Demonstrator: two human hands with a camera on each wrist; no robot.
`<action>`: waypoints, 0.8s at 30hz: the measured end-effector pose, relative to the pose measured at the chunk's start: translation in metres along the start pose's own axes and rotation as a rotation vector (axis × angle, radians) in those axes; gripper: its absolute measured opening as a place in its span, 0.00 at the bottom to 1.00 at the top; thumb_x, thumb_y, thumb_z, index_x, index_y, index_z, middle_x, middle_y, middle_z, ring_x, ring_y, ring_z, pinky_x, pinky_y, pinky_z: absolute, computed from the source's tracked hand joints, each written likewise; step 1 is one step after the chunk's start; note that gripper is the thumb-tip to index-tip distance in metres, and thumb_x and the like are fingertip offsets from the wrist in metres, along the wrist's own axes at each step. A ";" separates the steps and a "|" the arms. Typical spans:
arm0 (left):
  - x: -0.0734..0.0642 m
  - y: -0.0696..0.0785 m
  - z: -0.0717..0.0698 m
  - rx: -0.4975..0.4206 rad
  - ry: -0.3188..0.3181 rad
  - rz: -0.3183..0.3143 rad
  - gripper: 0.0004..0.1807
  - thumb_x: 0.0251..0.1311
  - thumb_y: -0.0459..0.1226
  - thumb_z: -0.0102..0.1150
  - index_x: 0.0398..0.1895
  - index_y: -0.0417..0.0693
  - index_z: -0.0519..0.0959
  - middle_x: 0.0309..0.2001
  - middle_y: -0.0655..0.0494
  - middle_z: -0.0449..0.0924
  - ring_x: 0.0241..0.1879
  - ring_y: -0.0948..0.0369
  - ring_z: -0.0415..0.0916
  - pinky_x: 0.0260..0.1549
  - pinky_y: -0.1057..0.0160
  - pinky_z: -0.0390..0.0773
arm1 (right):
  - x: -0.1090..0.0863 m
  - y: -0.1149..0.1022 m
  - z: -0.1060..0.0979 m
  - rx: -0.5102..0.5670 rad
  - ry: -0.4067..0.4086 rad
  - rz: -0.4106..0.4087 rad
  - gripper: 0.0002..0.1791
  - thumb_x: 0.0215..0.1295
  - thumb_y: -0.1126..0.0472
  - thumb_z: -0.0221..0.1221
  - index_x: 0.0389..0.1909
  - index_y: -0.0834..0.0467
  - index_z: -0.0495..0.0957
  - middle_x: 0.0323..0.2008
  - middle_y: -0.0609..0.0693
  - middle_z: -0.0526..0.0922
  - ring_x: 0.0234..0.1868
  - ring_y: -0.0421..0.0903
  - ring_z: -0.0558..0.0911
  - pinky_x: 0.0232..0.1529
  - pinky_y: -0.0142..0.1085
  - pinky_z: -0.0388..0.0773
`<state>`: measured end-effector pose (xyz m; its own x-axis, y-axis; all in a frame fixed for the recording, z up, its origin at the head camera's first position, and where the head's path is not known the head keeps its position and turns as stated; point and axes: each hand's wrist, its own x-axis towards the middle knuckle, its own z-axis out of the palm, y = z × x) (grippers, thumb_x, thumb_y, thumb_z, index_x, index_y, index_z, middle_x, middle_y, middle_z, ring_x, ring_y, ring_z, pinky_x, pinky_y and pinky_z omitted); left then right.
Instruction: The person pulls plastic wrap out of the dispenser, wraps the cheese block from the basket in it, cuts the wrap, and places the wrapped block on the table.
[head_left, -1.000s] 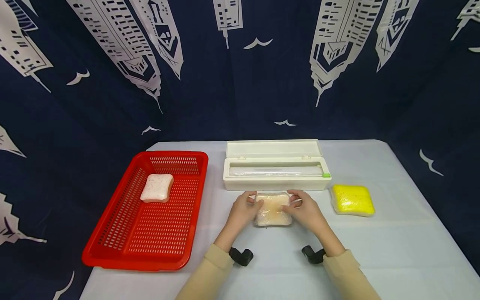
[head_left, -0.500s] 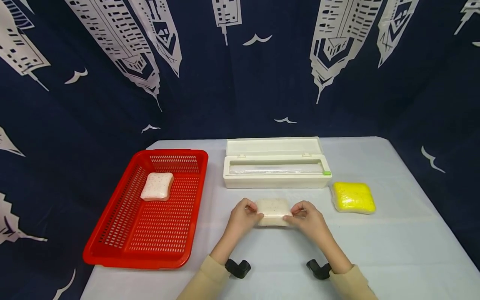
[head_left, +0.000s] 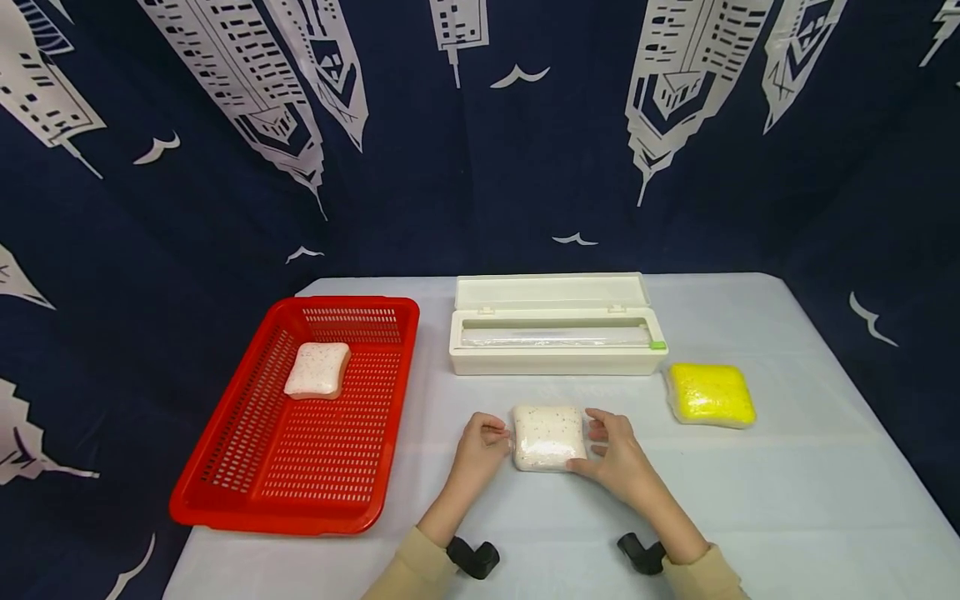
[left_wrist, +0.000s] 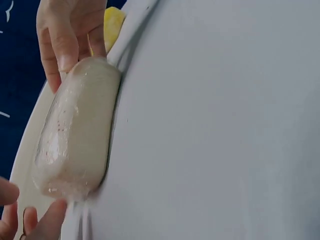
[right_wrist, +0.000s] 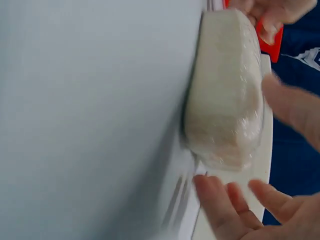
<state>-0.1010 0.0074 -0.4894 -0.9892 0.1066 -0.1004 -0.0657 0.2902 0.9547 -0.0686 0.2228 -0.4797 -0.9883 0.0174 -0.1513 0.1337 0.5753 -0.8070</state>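
Observation:
A white, speckled block shaped like a bread slice (head_left: 548, 438) lies flat on the table, covered in clear, shiny film. At its left side, my left hand (head_left: 480, 447) has loosely bent fingers, its tips close to the edge. My right hand (head_left: 618, 457) is spread at the other side, thumb by the near right corner. In the right wrist view, the fingers of my right hand (right_wrist: 265, 210) stand apart from the wrapped block (right_wrist: 225, 90). The left wrist view has the left thumb close to the film-covered end of the block (left_wrist: 77, 135); whether they touch, I cannot tell.
A red basket (head_left: 273, 517) at the left contains a similar white and pink block (head_left: 317, 371). Behind my hands, a white wrap dispenser (head_left: 558, 363) has its lid raised and a film roll inside. A yellow wrapped block (head_left: 712, 395) lies at the right.
The wrapped block has been turned over, from its wrinkled beige side to its smooth speckled face. It now lies slightly nearer me, and my fingers have loosened from its sides.

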 end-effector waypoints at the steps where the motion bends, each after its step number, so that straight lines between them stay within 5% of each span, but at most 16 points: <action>1: 0.000 0.000 -0.002 -0.013 0.022 0.001 0.12 0.55 0.21 0.55 0.43 0.32 0.73 0.43 0.40 0.77 0.45 0.48 0.80 0.44 0.55 0.81 | 0.000 0.000 -0.002 -0.021 -0.013 -0.005 0.51 0.47 0.63 0.76 0.70 0.69 0.57 0.57 0.69 0.66 0.55 0.65 0.78 0.54 0.49 0.79; 5: 0.003 0.001 -0.010 0.020 0.109 0.017 0.14 0.57 0.22 0.54 0.47 0.33 0.74 0.47 0.39 0.76 0.50 0.45 0.79 0.50 0.49 0.79 | 0.005 0.000 -0.004 -0.097 -0.075 -0.038 0.62 0.45 0.54 0.78 0.74 0.68 0.48 0.67 0.72 0.59 0.60 0.71 0.74 0.57 0.56 0.76; 13: 0.005 0.007 -0.022 0.084 0.196 0.048 0.13 0.60 0.26 0.57 0.48 0.37 0.76 0.49 0.41 0.76 0.52 0.45 0.78 0.49 0.48 0.79 | 0.014 -0.003 0.005 -0.182 -0.109 -0.056 0.64 0.40 0.51 0.79 0.73 0.70 0.51 0.70 0.70 0.60 0.70 0.68 0.62 0.66 0.62 0.64; 24: 0.004 0.006 -0.024 0.089 0.211 0.050 0.12 0.61 0.28 0.59 0.48 0.37 0.77 0.49 0.41 0.76 0.52 0.45 0.78 0.48 0.49 0.80 | 0.013 0.001 0.010 -0.162 -0.003 -0.060 0.61 0.40 0.56 0.80 0.73 0.67 0.54 0.59 0.65 0.75 0.52 0.56 0.78 0.51 0.50 0.78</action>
<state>-0.1084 -0.0133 -0.4771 -0.9970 -0.0760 0.0164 -0.0131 0.3730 0.9277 -0.0811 0.2155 -0.4880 -0.9939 -0.0230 -0.1077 0.0610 0.6992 -0.7123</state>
